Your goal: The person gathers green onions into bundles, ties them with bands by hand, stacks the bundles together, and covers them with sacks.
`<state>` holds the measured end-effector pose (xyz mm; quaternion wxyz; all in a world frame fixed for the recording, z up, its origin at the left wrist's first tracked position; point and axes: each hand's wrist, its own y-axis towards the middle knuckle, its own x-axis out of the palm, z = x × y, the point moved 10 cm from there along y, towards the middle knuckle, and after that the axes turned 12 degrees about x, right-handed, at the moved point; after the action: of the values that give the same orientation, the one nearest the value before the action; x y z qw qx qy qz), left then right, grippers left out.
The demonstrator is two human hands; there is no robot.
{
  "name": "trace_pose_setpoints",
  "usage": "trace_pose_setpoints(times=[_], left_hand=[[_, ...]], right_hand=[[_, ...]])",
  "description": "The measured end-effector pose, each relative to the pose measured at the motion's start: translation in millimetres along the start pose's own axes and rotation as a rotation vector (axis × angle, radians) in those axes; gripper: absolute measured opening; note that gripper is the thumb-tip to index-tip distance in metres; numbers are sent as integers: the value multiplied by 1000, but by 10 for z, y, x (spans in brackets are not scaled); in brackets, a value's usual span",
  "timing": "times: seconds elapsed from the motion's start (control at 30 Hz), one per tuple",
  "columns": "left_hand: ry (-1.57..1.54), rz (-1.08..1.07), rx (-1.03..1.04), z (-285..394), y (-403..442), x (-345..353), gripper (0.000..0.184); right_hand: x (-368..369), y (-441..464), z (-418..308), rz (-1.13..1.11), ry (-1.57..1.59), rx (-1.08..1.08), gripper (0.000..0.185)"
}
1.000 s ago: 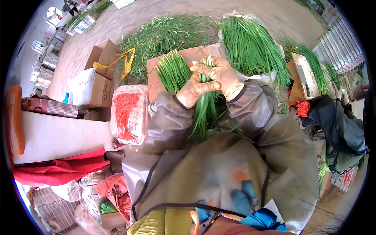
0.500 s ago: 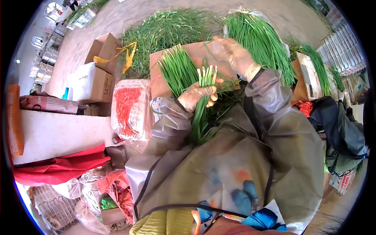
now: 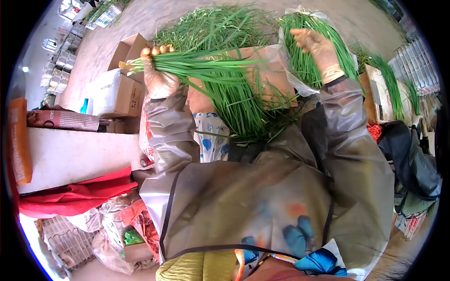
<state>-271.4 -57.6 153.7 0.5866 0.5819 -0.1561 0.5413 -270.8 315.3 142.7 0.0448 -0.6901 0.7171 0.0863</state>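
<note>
My left hand (image 3: pixel 159 77), in a pale glove, is closed round the stem ends of a bunch of chives (image 3: pixel 201 66). The bunch lies level, its pale ends at the left and its long green leaves trailing right. Below it, more chives (image 3: pixel 239 103) rest on a brown cardboard sheet (image 3: pixel 269 70), tips hanging toward my lap. My right hand (image 3: pixel 318 51), also gloved, is raised over a large heap of chives (image 3: pixel 300 68) on a white sheet. Its fingers point left, loosely bent, with nothing visible in them.
Beyond the cardboard lies a loose green pile (image 3: pixel 211 30) on the floor. An opened carton (image 3: pixel 129 91) and a white bag (image 3: pixel 104 92) stand at the left, near a white tabletop (image 3: pixel 79 152). At the right are another box (image 3: pixel 375 93), more chives (image 3: pixel 391 86) and dark clothing (image 3: pixel 408 154).
My left hand has moved up and left with the bunch, which has turned from hanging down to lying level. My right hand has shifted right and slightly up, its fingers more bent.
</note>
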Motion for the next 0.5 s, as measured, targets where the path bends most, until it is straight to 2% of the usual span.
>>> trace_pose_setpoints(times=[0.03,0.07,0.1,0.17,0.23,0.3,0.37,0.43,0.5], left_hand=[[-29,-21,-12,37,-12,49,12],[-91,-29,-32,33,-56,150,11],[-85,-21,-41,15,-99,144,11],[-203,-109,-177,-147,-211,266,13],[-212,-146,-253,-338,-418,332,13],[-129,-183,-306,-521,-676,289,15],[84,-86,-288,-600,-890,13,16],[219,50,-303,-639,-1099,-364,17],[273,163,-286,-683,-1247,-729,19]], right_hand=[[-76,13,-106,36,39,7,28],[-71,13,-277,37,38,-106,32],[18,-6,-387,37,42,-93,32],[519,-110,-699,-139,50,-190,36],[1235,-304,-656,-412,174,-300,39],[1938,-526,-187,-655,182,-42,46],[2371,-816,251,-704,282,42,57],[2502,-1006,645,-569,433,61,59],[2626,-1254,1150,-650,620,647,55]])
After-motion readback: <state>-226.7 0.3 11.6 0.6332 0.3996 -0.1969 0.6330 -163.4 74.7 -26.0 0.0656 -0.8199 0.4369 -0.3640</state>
